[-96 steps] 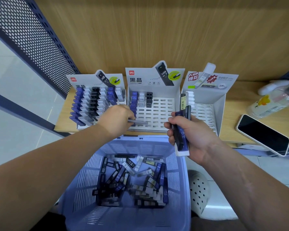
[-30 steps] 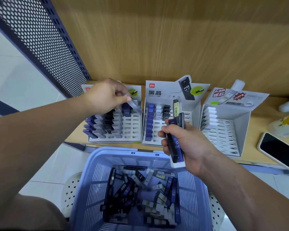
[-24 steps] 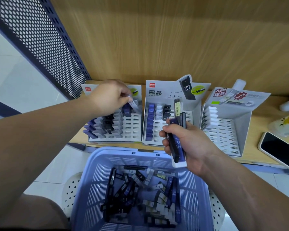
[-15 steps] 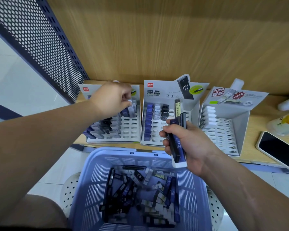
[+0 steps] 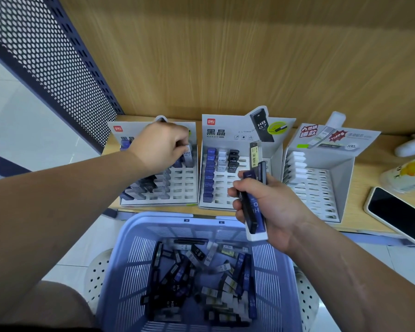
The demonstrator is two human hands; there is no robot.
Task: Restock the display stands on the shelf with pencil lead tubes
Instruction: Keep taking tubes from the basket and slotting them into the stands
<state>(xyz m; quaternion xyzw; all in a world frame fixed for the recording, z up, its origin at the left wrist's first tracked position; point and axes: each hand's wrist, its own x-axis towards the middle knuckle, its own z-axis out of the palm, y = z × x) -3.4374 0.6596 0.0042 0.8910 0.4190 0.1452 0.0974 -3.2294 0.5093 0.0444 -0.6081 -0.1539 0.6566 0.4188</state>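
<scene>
Left hand (image 5: 159, 146) has lowered, fingers pinching a white tube (image 5: 188, 153) into the left stand (image 5: 189, 188).

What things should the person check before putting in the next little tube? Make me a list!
1. Tube in the left hand seated in its slot: cannot tell; the white tube stands at the back right of the left stand, but the fingers hide its base.
2. Left hand free for the next tube: not ok; it is at that tube.
3. More tubes ready: ok; the right hand grips a bunch of tubes.
4. Empty slots: ok; the middle stand and right stand are mostly bare.
5. Supply: ok; the blue basket holds many loose tubes.
6. Phone clear of the stands: ok.
</scene>
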